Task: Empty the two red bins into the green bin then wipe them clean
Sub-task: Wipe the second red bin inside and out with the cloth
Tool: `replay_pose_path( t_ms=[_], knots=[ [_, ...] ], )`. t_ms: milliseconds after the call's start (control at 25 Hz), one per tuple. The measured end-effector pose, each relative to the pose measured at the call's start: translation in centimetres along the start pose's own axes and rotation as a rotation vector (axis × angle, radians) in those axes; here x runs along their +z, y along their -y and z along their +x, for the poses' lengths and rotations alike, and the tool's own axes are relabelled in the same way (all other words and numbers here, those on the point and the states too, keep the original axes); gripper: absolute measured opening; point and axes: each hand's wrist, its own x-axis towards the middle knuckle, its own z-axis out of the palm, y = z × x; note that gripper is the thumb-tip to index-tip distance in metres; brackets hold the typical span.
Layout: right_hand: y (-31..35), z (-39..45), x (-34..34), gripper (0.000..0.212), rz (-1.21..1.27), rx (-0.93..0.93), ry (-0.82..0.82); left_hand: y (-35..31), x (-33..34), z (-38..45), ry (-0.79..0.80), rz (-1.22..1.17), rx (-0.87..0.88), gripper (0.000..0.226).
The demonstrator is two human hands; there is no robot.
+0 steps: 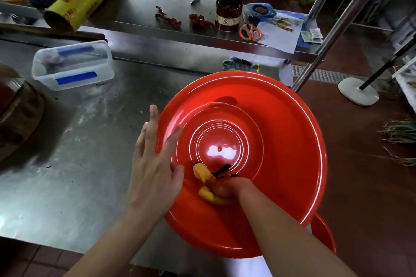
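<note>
Head view: I see the red bin (270,141) on the steel table's (78,164) front right corner, a second red rim (326,236) showing beneath it.
Inside it, right hand (227,189) clutches a yellow cloth (207,195) against the wall; left hand (155,164), fingers spread, presses the rim. Clear tub (74,65) back left.

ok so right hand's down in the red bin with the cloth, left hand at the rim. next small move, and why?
Probably sweep the yellow cloth around the inner wall toward the centre. The right hand grips it low on the near wall of the red bin, which looks empty. The left hand, fingers straight, touches the rim and can steady it.
</note>
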Motion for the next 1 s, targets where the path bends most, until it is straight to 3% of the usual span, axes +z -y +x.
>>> replay_pose_path(
  t_ms=[120, 160, 320, 440, 480, 640, 800, 1000],
  knots=[
    [-0.7, 1.4, 0.3, 0.058, 0.086, 0.044, 0.005, -0.9, 0.9, -2.5, -0.022, -0.119, -0.053, 0.081],
    [-1.2, 2.0, 0.4, 0.056, 0.006, 0.011, 0.004, -1.2, 1.4, -3.0, -0.030, -0.150, -0.061, 0.082],
    [-2.1, 2.6, -0.1, 0.034, 0.034, 0.004, 0.029, -2.1, 2.3, -2.4, -0.074, -0.205, -0.015, 0.079],
    [-1.5, 1.1, 0.4, 0.086, 0.095, 0.009, 0.016, -2.7, 2.3, -2.3, -0.072, -0.203, -0.040, 0.075],
    [-1.0, 0.1, 0.4, 0.092, 0.083, 0.019, -0.006, -2.9, 2.3, -2.5, -0.068, -0.196, -0.047, 0.073],
    [-0.3, -3.0, 0.6, 0.063, 0.074, 0.005, 0.020, -3.1, 2.2, -2.8, -0.073, -0.147, -0.028, 0.069],
    [0.0, -5.7, 1.5, 0.080, 0.065, -0.052, -0.005, -3.0, 1.8, -2.5, -0.062, -0.132, -0.021, 0.069],
    [-1.0, -11.9, 2.3, 0.056, 0.053, -0.108, -0.020, -2.8, 1.9, -2.3, -0.053, -0.128, 0.016, 0.070]
  ],
)
